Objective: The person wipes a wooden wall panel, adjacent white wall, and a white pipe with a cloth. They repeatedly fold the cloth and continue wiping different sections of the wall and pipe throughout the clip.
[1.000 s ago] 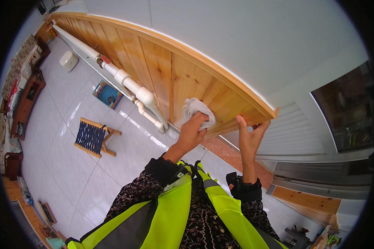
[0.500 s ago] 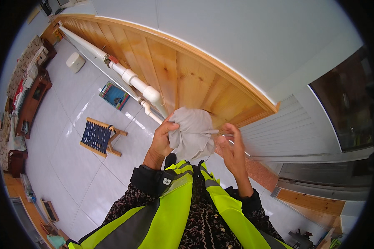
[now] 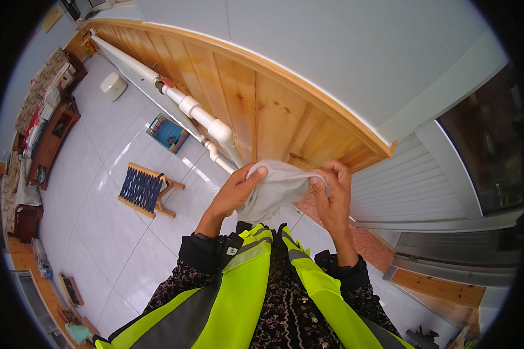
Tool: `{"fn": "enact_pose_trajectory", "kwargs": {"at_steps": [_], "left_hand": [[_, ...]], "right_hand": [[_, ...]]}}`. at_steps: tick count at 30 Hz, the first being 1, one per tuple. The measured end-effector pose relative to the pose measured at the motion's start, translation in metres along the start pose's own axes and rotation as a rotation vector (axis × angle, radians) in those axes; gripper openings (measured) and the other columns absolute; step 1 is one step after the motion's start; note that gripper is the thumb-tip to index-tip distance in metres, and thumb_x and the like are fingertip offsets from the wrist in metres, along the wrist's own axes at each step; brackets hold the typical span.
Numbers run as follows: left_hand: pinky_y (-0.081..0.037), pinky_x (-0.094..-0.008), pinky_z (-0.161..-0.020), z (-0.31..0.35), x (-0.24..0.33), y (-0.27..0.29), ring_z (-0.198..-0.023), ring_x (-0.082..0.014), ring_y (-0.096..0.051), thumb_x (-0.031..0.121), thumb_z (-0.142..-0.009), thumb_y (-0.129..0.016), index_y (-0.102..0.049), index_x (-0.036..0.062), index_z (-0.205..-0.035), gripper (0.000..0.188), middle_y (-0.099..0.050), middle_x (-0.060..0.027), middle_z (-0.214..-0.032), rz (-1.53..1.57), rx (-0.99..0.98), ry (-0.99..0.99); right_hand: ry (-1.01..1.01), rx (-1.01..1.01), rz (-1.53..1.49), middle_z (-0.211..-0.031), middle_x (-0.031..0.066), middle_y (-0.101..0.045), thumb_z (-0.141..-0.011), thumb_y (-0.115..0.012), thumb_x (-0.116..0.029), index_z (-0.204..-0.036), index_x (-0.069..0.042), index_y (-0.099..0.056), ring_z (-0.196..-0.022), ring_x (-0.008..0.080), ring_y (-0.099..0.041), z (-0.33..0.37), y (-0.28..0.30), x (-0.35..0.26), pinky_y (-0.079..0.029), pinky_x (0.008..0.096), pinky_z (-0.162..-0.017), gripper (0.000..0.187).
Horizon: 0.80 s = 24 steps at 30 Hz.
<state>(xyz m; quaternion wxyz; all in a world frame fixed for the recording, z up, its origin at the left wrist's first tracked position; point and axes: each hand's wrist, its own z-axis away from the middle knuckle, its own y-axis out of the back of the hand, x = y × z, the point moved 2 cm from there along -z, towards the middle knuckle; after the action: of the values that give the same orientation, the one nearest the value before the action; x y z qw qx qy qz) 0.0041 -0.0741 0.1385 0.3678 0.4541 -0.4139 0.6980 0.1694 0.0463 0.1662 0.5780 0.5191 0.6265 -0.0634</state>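
Note:
A pale grey, thin cloth (image 3: pixel 278 185) hangs between my two hands in front of my chest, its folds loose in the middle. On its left side my left hand (image 3: pixel 236 191) grips it, thumb on top and fingers behind it. At the upper right my right hand (image 3: pixel 332 189) pinches its edge between thumb and fingers, so the top border is drawn across. Whether the cloth is a single sheet or a sewn piece I cannot tell. Part of its lower edge hangs just above my yellow vest (image 3: pixel 251 262).
A wood-panelled wall (image 3: pixel 268 116) with white pipes (image 3: pixel 204 116) runs ahead. To the left, a folding stool (image 3: pixel 142 189) with a dark woven seat and a blue tray-like board (image 3: pixel 167 134) rest on the tiled floor. A grey louvred door (image 3: pixel 396 180) stands at right.
My right hand has moved from a thin strand at the cloth's right side to gripping its edge. The cloth has gone from bunched and rounded to spread wider between both hands.

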Motion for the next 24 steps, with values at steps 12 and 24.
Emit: {"fn": "enact_pose_trajectory", "kwargs": {"at_steps": [12, 24], "left_hand": [[-0.039, -0.0244, -0.082, 0.002, 0.0, 0.007, -0.096, -0.0113, -0.049, 0.023, -0.081, -0.064, -0.05, 0.002, -0.11, 0.039, -0.054, -0.0036, -0.101, -0.256, 0.118, -0.182], [-0.046, -0.0268, -0.082, 0.011, 0.002, -0.005, -0.098, -0.0141, -0.056, 0.012, -0.088, -0.05, -0.041, -0.0004, -0.124, 0.038, -0.056, -0.008, -0.11, 0.455, 0.097, -0.026]], "right_hand": [[-0.397, 0.076, -0.594, -0.081, 0.0025, -0.055, -0.093, -0.047, -0.024, -0.096, 0.001, -0.054, -0.074, 0.0056, -0.048, -0.02, -0.009, -0.004, -0.041, 0.021, -0.064, 0.026], [-0.309, -0.184, -0.693, -0.114, 0.0097, -0.05, -0.086, -0.056, -0.009, -0.124, 0.0, -0.039, -0.098, 0.0133, -0.051, -0.025, -0.024, -0.007, -0.043, 0.0255, -0.085, 0.042]]}}
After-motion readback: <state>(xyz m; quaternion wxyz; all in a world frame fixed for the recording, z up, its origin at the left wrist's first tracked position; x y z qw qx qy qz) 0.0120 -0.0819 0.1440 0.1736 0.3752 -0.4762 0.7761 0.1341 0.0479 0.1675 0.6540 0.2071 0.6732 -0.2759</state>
